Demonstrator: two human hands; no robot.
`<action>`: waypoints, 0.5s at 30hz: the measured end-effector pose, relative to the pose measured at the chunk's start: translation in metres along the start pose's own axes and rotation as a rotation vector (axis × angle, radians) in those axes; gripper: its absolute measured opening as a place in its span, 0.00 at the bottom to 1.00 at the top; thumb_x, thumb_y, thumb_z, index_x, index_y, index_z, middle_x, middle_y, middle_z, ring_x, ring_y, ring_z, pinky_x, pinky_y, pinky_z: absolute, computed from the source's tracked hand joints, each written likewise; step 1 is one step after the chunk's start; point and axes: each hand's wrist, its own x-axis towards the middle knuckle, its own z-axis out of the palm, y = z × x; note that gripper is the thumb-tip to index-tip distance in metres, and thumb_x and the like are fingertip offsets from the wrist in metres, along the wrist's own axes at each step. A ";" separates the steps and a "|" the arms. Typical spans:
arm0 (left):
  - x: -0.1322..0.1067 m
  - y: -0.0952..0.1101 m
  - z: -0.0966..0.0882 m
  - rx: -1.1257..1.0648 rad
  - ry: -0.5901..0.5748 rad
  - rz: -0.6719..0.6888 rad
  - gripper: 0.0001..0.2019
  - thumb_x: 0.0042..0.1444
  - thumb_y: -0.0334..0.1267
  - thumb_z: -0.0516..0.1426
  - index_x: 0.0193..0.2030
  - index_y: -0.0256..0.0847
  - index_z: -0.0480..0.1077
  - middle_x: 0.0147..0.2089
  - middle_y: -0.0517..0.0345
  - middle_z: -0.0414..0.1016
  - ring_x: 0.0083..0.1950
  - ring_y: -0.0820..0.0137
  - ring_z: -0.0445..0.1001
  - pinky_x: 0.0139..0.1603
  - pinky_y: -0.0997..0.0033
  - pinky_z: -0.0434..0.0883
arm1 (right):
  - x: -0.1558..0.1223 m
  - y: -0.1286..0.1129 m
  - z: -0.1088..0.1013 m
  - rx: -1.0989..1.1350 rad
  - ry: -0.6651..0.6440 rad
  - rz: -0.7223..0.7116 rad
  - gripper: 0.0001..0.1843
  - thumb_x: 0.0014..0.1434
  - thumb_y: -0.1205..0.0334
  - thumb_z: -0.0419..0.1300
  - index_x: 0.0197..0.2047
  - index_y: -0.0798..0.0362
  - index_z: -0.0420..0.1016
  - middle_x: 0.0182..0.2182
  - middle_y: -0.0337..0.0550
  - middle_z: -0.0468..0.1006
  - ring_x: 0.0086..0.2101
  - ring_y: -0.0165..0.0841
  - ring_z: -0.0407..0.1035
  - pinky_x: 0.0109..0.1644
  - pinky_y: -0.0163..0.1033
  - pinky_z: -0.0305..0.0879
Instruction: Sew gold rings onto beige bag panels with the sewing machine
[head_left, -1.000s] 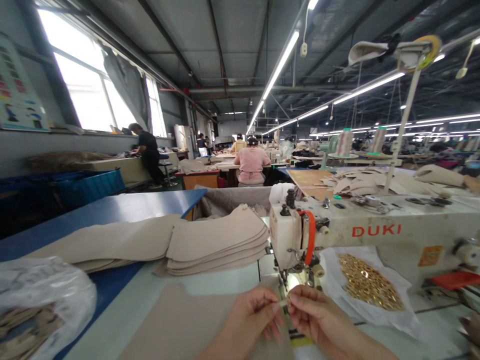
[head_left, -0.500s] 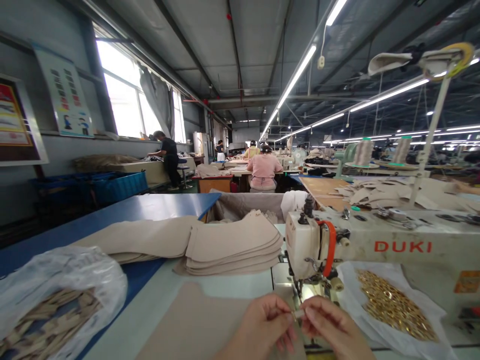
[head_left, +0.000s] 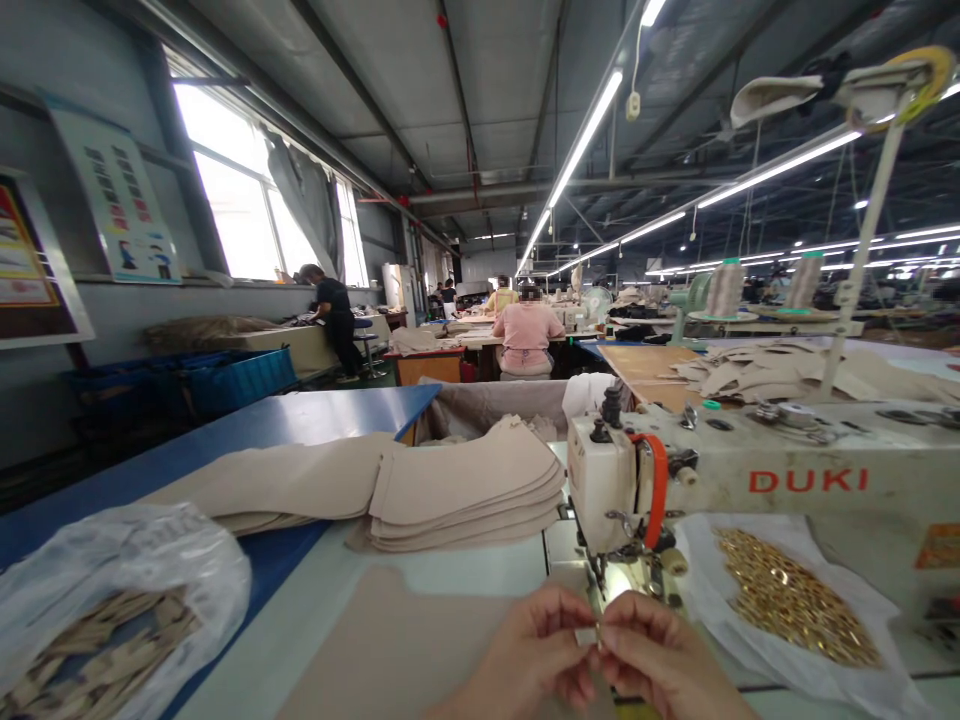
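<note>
My left hand (head_left: pixel 536 640) and my right hand (head_left: pixel 656 645) meet fingertip to fingertip just in front of the sewing machine's needle area. Both are closed in a pinch. Between them shows a small pale strip (head_left: pixel 585 636) with a small gold metal piece beside it; the fingers cover most of both. Below and left of my hands a large flat beige panel (head_left: pixel 397 640) lies on the pale worktable (head_left: pixel 292 580). The white sewing machine (head_left: pixel 607 480) carries red "DUKI" lettering, and its lamp lights the needle area.
Gold metal pieces (head_left: pixel 802 600) lie heaped on white wrapping at the right. A clear plastic bag (head_left: pixel 217 560) at the left holds beige strips (head_left: pixel 112 640). Stacked beige panels (head_left: pixel 465 485) lie behind the flat one. Further back, a person in pink (head_left: pixel 525 330) sits facing away.
My fingertips have drawn closer together around the small pale strip and gold piece. The strip now shows nearer my left fingertips. The view has shifted slightly; the beige panel stays put.
</note>
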 end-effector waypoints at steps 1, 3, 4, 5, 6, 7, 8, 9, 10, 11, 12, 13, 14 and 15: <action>0.000 0.000 0.001 0.012 0.004 -0.003 0.20 0.33 0.46 0.68 0.29 0.37 0.68 0.20 0.63 0.71 0.18 0.78 0.65 0.23 0.76 0.63 | 0.000 0.001 0.001 -0.004 -0.003 -0.016 0.25 0.32 0.45 0.74 0.23 0.55 0.72 0.18 0.38 0.73 0.20 0.26 0.68 0.24 0.29 0.61; 0.000 0.001 0.001 0.026 0.014 -0.015 0.18 0.33 0.44 0.68 0.26 0.37 0.67 0.19 0.63 0.71 0.19 0.78 0.65 0.23 0.77 0.62 | -0.001 0.002 0.001 -0.024 -0.020 -0.038 0.24 0.34 0.45 0.74 0.25 0.55 0.72 0.19 0.38 0.74 0.20 0.26 0.67 0.24 0.29 0.61; 0.000 0.001 0.000 0.029 0.011 -0.029 0.17 0.33 0.44 0.67 0.26 0.38 0.66 0.19 0.63 0.71 0.19 0.78 0.66 0.24 0.76 0.62 | -0.001 0.003 0.001 -0.042 -0.038 -0.042 0.25 0.34 0.44 0.73 0.25 0.55 0.72 0.19 0.38 0.74 0.20 0.26 0.67 0.24 0.29 0.60; 0.000 0.001 0.000 0.028 0.004 -0.045 0.17 0.33 0.43 0.67 0.25 0.38 0.66 0.19 0.62 0.71 0.20 0.77 0.66 0.24 0.76 0.63 | -0.001 0.003 0.001 -0.067 -0.063 -0.044 0.25 0.35 0.43 0.73 0.25 0.55 0.72 0.19 0.38 0.73 0.19 0.26 0.66 0.24 0.30 0.60; 0.000 0.000 -0.001 0.027 -0.006 -0.056 0.16 0.34 0.42 0.67 0.25 0.38 0.66 0.19 0.62 0.72 0.21 0.76 0.67 0.25 0.75 0.63 | -0.001 0.003 0.001 -0.097 -0.089 -0.045 0.25 0.35 0.42 0.72 0.25 0.55 0.71 0.18 0.38 0.72 0.19 0.26 0.66 0.24 0.30 0.60; 0.000 0.000 -0.002 0.032 -0.014 -0.058 0.15 0.34 0.41 0.66 0.25 0.38 0.66 0.20 0.61 0.72 0.21 0.75 0.68 0.25 0.75 0.63 | -0.002 0.003 0.002 -0.129 -0.108 -0.060 0.25 0.37 0.42 0.71 0.25 0.55 0.70 0.17 0.38 0.72 0.19 0.27 0.66 0.24 0.31 0.60; 0.000 -0.001 -0.003 0.048 -0.021 -0.049 0.13 0.35 0.40 0.65 0.25 0.39 0.65 0.20 0.61 0.72 0.22 0.75 0.68 0.26 0.74 0.63 | -0.003 0.003 0.002 -0.159 -0.115 -0.088 0.24 0.40 0.41 0.69 0.25 0.54 0.70 0.18 0.38 0.72 0.20 0.28 0.66 0.25 0.32 0.60; 0.000 -0.001 -0.003 0.075 -0.025 -0.031 0.11 0.36 0.38 0.63 0.25 0.38 0.65 0.20 0.61 0.72 0.22 0.75 0.68 0.26 0.74 0.64 | -0.004 0.003 0.003 -0.184 -0.117 -0.125 0.23 0.43 0.42 0.68 0.26 0.53 0.69 0.19 0.38 0.72 0.22 0.30 0.67 0.27 0.33 0.61; 0.000 -0.002 -0.004 0.108 -0.026 -0.011 0.09 0.36 0.37 0.61 0.24 0.39 0.65 0.19 0.62 0.71 0.21 0.75 0.67 0.26 0.73 0.63 | -0.006 0.003 0.005 -0.205 -0.124 -0.164 0.22 0.45 0.42 0.67 0.27 0.53 0.69 0.21 0.38 0.72 0.24 0.31 0.68 0.28 0.33 0.62; 0.000 -0.002 -0.004 0.144 -0.027 0.004 0.08 0.36 0.35 0.60 0.23 0.39 0.65 0.18 0.63 0.69 0.21 0.75 0.66 0.26 0.73 0.63 | -0.007 0.003 0.006 -0.224 -0.138 -0.203 0.21 0.47 0.43 0.66 0.28 0.52 0.68 0.22 0.39 0.73 0.25 0.31 0.69 0.29 0.34 0.62; 0.000 -0.003 -0.005 0.178 -0.024 0.018 0.06 0.35 0.34 0.59 0.22 0.39 0.64 0.18 0.64 0.68 0.20 0.75 0.65 0.26 0.73 0.63 | -0.009 0.003 0.008 -0.247 -0.163 -0.233 0.20 0.48 0.44 0.65 0.29 0.52 0.67 0.23 0.39 0.74 0.26 0.32 0.69 0.29 0.34 0.61; 0.000 -0.004 -0.005 0.208 -0.017 0.029 0.06 0.34 0.32 0.57 0.22 0.39 0.64 0.17 0.65 0.67 0.20 0.75 0.65 0.25 0.73 0.63 | -0.010 0.003 0.009 -0.272 -0.193 -0.252 0.19 0.48 0.45 0.65 0.30 0.51 0.66 0.24 0.39 0.74 0.26 0.32 0.69 0.29 0.34 0.61; 0.000 -0.004 -0.005 0.233 -0.006 0.038 0.05 0.34 0.31 0.56 0.22 0.39 0.63 0.17 0.66 0.66 0.20 0.75 0.65 0.25 0.73 0.62 | -0.012 0.002 0.010 -0.300 -0.221 -0.259 0.19 0.48 0.47 0.65 0.31 0.51 0.64 0.25 0.39 0.74 0.26 0.32 0.69 0.29 0.33 0.60; 0.000 -0.005 -0.005 0.254 0.007 0.045 0.05 0.33 0.30 0.55 0.21 0.40 0.63 0.17 0.67 0.65 0.20 0.75 0.65 0.25 0.73 0.62 | -0.013 0.001 0.010 -0.336 -0.240 -0.259 0.18 0.48 0.48 0.65 0.32 0.51 0.64 0.25 0.39 0.74 0.26 0.32 0.69 0.29 0.33 0.59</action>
